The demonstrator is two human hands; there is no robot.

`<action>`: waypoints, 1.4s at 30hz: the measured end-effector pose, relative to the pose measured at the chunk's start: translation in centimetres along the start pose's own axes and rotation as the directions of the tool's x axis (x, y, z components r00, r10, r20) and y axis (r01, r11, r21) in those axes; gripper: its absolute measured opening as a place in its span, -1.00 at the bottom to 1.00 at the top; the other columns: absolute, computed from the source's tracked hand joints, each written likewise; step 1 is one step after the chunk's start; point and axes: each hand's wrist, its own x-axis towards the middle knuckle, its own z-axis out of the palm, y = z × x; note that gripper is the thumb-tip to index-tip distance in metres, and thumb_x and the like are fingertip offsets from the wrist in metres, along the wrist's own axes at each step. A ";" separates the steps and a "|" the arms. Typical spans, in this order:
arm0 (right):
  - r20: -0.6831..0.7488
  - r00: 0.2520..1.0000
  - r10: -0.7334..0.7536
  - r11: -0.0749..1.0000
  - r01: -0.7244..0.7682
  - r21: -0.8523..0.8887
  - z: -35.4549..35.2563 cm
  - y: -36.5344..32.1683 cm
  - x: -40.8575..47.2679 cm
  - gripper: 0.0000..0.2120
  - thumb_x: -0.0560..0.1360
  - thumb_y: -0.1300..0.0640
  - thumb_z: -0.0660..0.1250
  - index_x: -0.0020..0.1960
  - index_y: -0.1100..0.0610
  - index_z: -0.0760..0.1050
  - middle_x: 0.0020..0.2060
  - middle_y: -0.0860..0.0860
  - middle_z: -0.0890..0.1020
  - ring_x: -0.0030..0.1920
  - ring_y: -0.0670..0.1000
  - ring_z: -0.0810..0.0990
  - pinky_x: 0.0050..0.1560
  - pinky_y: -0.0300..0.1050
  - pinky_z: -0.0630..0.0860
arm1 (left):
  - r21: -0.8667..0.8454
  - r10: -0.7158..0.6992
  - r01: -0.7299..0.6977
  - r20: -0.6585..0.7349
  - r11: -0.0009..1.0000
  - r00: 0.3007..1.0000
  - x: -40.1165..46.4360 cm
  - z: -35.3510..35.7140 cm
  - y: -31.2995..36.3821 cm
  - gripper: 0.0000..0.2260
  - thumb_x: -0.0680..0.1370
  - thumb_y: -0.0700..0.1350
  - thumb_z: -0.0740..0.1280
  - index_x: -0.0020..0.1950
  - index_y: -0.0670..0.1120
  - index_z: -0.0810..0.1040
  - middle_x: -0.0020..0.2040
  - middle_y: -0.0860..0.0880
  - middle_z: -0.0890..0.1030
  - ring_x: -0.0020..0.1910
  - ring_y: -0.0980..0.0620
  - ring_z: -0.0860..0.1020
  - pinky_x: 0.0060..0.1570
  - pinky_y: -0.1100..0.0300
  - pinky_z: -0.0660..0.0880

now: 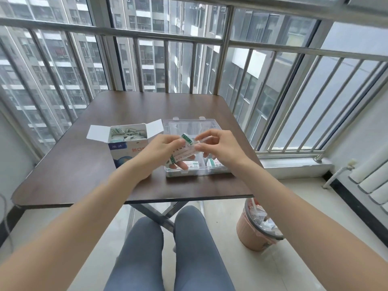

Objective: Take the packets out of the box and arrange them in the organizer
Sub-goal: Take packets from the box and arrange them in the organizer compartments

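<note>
Now your left hand [161,152] and right hand [218,148] both pinch a bandage-packet stack [182,153] over the clear organizer [210,127]. Next, lower it into a compartment; the box [128,141] at nine o'clock looks far from empty.

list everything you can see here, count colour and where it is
table: one, dark brown, in front of the window railing
box: one, white and blue with red print, flaps open, left part of the table, packets still inside
organizer: one, clear plastic, lid open, right of the box
packets in organizer: a few, white with green, near compartments; exact count unclear
held packets: a small stack, white with green ends, above the organizer
bin: one, brownish with a pink liner, on the floor to the right under the table edge
radiator: one, white, right wall
railing: metal bars, grey, behind the table
legs: two, grey trousers, below the table
left hand: its grip holds the stack
right hand: fingers pinch the stack's upper end
</note>
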 end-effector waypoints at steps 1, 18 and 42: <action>0.013 1.000 -0.007 1.000 0.007 -0.009 0.2 0.1 -0.1 -0.82 0.42 0.26 0.45 0.01 0.22 0.57 -0.38 0.01 0.60 -0.49 -0.18 0.50 -0.41 -0.36 0.39 | 0.006 0.002 -0.002 0.000 1.000 1.000 -0.1 -0.2 -0.1 -0.81 0.62 -0.09 0.20 0.05 -0.08 0.60 -0.16 -0.07 0.70 -0.37 -0.01 0.66 -0.51 0.33 0.45; 0.047 0.999 0.008 1.000 -0.009 0.009 2.9 0.3 -0.2 -0.86 0.41 0.24 0.46 -0.24 0.09 0.51 -0.34 -0.01 0.57 -0.40 -0.19 0.49 -0.41 -0.37 0.37 | -0.033 -0.187 0.185 -0.052 0.982 0.981 -0.9 -1.9 -1.1 -0.80 0.45 -0.07 0.45 -0.01 -0.16 0.63 -0.05 -0.19 0.66 -0.20 -0.08 0.67 -0.44 0.25 0.53; -0.124 0.985 0.124 0.833 -0.171 -0.526 4.1 1.4 0.3 -0.90 0.38 0.07 0.46 -0.23 -0.01 0.55 -0.19 -0.05 0.59 -0.03 0.03 0.58 -0.06 -0.08 0.48 | 0.650 0.159 -0.018 -0.159 0.760 0.974 0.1 -1.6 -2.7 -0.79 0.60 -0.08 0.14 -0.12 -0.09 0.53 -0.07 -0.01 0.65 -0.43 0.02 0.62 -0.08 0.03 0.54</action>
